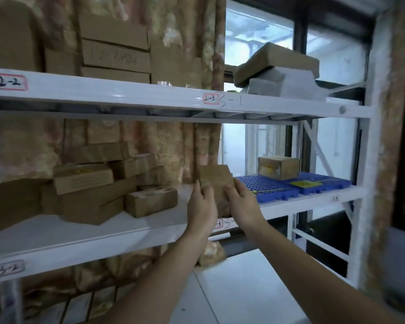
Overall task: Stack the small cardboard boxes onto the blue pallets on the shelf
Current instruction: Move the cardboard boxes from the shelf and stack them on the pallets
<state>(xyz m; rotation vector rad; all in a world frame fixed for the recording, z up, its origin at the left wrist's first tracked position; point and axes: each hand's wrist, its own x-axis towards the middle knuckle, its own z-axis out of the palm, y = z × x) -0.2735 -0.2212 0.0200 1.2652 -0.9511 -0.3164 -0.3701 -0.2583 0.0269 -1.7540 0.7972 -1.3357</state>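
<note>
A small cardboard box (216,181) is held up in front of the middle shelf, gripped by my left hand (202,204) on its left side and my right hand (242,203) on its right side. To the right, blue pallets (267,187) lie on the shelf. One small box (278,168) stands on the far pallet. A pile of small cardboard boxes (98,183) sits on the shelf to the left, with one loose box (151,201) at its right end.
The white shelf board (80,235) carries handwritten labels. The upper shelf (126,90) holds more cartons and a tilted box (276,64) on a white one. A white upright post (367,160) stands at the right. A patterned curtain hangs behind.
</note>
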